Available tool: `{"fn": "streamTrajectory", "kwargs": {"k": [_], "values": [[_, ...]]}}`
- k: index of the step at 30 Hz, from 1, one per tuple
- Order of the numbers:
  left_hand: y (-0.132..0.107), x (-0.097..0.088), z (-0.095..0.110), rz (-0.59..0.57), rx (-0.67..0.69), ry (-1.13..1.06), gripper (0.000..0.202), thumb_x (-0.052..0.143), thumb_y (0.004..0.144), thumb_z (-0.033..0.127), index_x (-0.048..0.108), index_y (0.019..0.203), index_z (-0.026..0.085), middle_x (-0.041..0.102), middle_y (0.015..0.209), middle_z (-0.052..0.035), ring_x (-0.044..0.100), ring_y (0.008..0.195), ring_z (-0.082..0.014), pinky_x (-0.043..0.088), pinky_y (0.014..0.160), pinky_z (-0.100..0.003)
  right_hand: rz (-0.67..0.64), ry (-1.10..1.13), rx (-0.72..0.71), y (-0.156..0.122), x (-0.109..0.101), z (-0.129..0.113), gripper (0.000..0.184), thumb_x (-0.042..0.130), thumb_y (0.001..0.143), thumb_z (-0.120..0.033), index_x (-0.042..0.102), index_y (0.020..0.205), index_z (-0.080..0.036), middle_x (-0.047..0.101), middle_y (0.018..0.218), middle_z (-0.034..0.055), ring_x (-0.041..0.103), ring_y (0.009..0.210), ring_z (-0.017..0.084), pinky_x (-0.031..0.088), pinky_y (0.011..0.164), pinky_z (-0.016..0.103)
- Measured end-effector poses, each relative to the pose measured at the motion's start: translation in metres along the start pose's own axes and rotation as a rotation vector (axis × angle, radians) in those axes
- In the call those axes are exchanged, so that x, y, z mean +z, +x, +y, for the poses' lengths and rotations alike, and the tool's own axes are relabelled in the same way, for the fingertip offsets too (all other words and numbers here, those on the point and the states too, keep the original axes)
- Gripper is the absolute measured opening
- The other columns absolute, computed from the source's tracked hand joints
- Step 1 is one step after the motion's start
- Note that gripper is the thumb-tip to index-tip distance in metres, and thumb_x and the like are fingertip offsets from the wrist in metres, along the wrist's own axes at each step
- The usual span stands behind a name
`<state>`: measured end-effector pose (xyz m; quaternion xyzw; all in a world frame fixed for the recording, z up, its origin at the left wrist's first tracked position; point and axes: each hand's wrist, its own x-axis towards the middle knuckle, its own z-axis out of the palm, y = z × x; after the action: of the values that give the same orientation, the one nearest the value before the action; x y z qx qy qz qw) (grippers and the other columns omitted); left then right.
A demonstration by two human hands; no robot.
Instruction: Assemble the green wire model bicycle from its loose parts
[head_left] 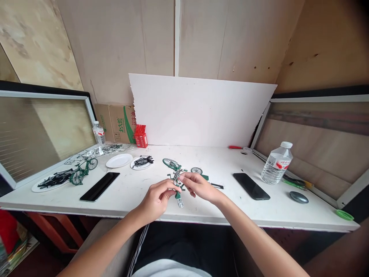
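Observation:
A small green model bicycle point(180, 175), partly put together, is held just above the white table point(201, 204) near its front edge. My left hand point(157, 198) pinches its lower frame from the left. My right hand point(197, 186) grips the frame's middle from the right, fingers closed round it. One spoked wheel point(170, 163) juts out to the back left and a second wheel point(196, 170) shows behind my right hand. A finished green model bicycle point(83, 171) stands at the far left.
Two black phones point(99, 186) point(251, 186) lie flat either side of me. White plates point(118, 160) hold black parts point(143, 161) at left. Water bottles point(276, 163) point(98, 133), a red box point(141, 136), a grey oval object point(299, 197) and a green lid point(344, 214) stand about.

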<state>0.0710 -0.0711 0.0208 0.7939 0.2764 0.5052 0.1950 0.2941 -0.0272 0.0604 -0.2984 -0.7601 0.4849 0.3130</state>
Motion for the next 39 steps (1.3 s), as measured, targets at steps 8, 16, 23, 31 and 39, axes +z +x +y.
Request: {"fn": "streamTrajectory", "kwargs": {"k": [8, 16, 23, 31, 39], "values": [[-0.002, 0.005, -0.026, 0.163, -0.079, 0.008, 0.022, 0.057, 0.105, 0.029, 0.076, 0.106, 0.018, 0.077, 0.104, -0.0118, 0.071, 0.088, -0.019, 0.056, 0.079, -0.029, 0.168, 0.047, 0.06, 0.015, -0.013, 0.041, 0.059, 0.044, 0.105, -0.064, 0.074, 0.122, -0.016, 0.039, 0.071, -0.0035, 0.045, 0.065, 0.013, 0.05, 0.059, 0.026], [-0.007, 0.005, -0.068, 0.353, -0.327, -0.089, 0.031, 0.066, 0.101, 0.04, 0.068, 0.118, 0.014, 0.075, 0.108, -0.0131, 0.068, 0.076, -0.0155, 0.053, 0.074, -0.029, 0.313, 0.085, -0.014, 0.024, -0.004, 0.063, 0.048, 0.071, 0.093, -0.059, 0.077, 0.118, -0.018, 0.075, 0.111, 0.0105, 0.069, 0.106, 0.023, 0.052, 0.1, 0.041], [-0.007, 0.003, -0.086, 0.429, -0.367, -0.176, 0.036, 0.074, 0.094, 0.041, 0.066, 0.118, 0.014, 0.071, 0.115, -0.0143, 0.071, 0.098, -0.0203, 0.055, 0.08, -0.028, 0.246, 0.164, 0.001, 0.021, 0.017, 0.073, 0.041, 0.075, 0.092, -0.053, 0.078, 0.116, -0.019, 0.079, 0.107, 0.0108, 0.074, 0.106, 0.026, 0.053, 0.103, 0.045], [-0.004, 0.004, -0.084, 0.409, -0.463, -0.309, 0.042, 0.079, 0.088, 0.043, 0.065, 0.117, 0.016, 0.07, 0.109, -0.0123, 0.051, 0.054, -0.0065, 0.039, 0.044, -0.021, 0.243, 0.188, -0.058, 0.027, 0.035, 0.096, 0.04, 0.074, 0.092, -0.056, 0.078, 0.114, -0.023, 0.081, 0.107, 0.0095, 0.076, 0.108, 0.027, 0.056, 0.104, 0.045], [-0.003, 0.003, -0.075, 0.353, -0.469, -0.288, 0.04, 0.079, 0.088, 0.043, 0.067, 0.114, 0.016, 0.071, 0.11, -0.012, 0.052, 0.051, -0.0052, 0.04, 0.043, -0.021, 0.258, 0.029, -0.104, 0.023, 0.04, 0.09, 0.036, 0.073, 0.095, -0.053, 0.08, 0.114, -0.023, 0.082, 0.112, 0.0102, 0.076, 0.111, 0.029, 0.058, 0.101, 0.045]]}}
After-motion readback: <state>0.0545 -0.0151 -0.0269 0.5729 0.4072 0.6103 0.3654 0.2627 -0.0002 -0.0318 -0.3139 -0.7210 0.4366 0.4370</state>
